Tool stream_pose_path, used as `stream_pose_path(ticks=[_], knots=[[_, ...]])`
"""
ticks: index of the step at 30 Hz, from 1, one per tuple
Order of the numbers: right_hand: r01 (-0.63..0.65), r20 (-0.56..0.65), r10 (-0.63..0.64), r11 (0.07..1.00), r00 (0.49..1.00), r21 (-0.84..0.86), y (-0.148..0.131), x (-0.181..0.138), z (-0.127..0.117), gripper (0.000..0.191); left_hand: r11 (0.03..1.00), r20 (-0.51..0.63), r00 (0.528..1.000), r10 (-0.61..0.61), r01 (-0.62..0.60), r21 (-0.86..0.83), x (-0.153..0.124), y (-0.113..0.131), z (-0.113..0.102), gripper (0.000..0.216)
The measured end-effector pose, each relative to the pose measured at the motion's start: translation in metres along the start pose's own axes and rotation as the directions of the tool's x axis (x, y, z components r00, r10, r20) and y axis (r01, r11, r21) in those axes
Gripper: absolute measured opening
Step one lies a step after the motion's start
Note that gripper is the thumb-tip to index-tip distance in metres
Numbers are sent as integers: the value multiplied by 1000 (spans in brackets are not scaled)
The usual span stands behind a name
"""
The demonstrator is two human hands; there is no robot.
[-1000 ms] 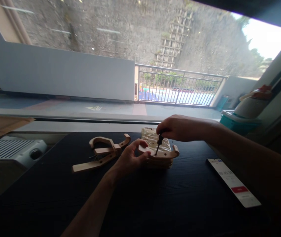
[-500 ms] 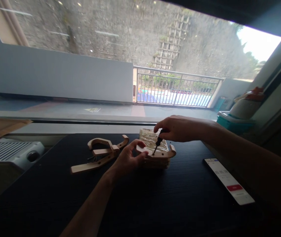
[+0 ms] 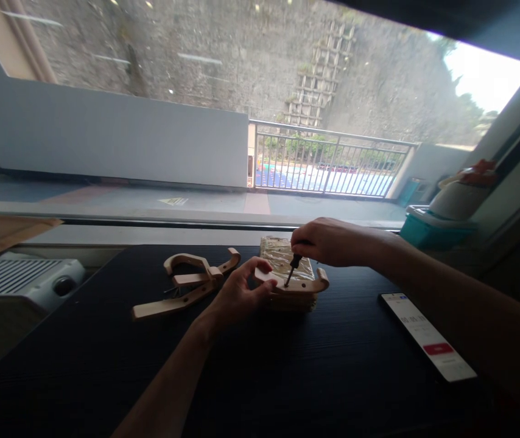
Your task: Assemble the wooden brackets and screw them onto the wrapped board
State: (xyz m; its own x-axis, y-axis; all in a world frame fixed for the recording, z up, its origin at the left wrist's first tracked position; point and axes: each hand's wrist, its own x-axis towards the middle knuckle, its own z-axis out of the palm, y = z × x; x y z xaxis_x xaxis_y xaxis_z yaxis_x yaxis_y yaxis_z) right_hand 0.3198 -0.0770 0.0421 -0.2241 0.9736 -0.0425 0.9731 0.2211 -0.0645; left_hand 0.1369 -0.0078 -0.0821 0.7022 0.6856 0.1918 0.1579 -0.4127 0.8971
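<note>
My left hand [image 3: 247, 285] is closed on the left end of a pale wooden piece [image 3: 309, 286] with a curled right end and dark holes. That piece lies across the front of a plastic-wrapped block [image 3: 282, 250]. My right hand [image 3: 321, 240] grips the dark handle of a screwdriver [image 3: 295, 263] from above; its shaft slants down to a hole in the wooden piece. Left of my left hand, several joined curved wooden parts [image 3: 196, 280] lie on the dark table, with small thin metal bits, probably screws, beside them.
A phone [image 3: 427, 337] with a lit timer screen lies right on the black table [image 3: 251, 377]. At the back right stands a teal box [image 3: 440, 228] with a white bottle-like thing on it. A white slatted heater [image 3: 22, 280] is at the left, and a window runs behind.
The whole view has shifted slightly. My right hand's fingers have turned a little on the screwdriver handle, and its tip stays at the same hole. My left hand keeps its hold.
</note>
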Motion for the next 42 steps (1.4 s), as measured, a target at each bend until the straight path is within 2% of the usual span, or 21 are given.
stream_pose_path(ticks=[4, 10, 19, 29, 38, 42], knots=[[-16, 32, 15, 999, 999, 39, 1, 0, -5, 30, 1000, 10, 1000, 2, -2, -9, 0, 0, 0, 32], [82, 50, -86, 994, 995, 79, 1, 0, -8, 24, 999, 5, 1000, 28, -28, -15, -1, 0, 0, 28], [-36, -23, 37, 999, 999, 25, 3, -4, 0, 28, 999, 2, 999, 41, -41, -3, 1, -3, 0, 29], [111, 38, -112, 993, 993, 32, 4, -1, -5, 26, 999, 14, 1000, 28, -28, -18, 0, -1, -1, 29], [-5, -45, 6, 1000, 999, 11, 3, 2, 5, 32, 999, 24, 999, 42, -41, -23, 0, -3, -1, 29], [1, -13, -1, 999, 1000, 36, 3, -1, 1, 32, 1000, 29, 1000, 6, -5, -26, -1, -1, -1, 32]])
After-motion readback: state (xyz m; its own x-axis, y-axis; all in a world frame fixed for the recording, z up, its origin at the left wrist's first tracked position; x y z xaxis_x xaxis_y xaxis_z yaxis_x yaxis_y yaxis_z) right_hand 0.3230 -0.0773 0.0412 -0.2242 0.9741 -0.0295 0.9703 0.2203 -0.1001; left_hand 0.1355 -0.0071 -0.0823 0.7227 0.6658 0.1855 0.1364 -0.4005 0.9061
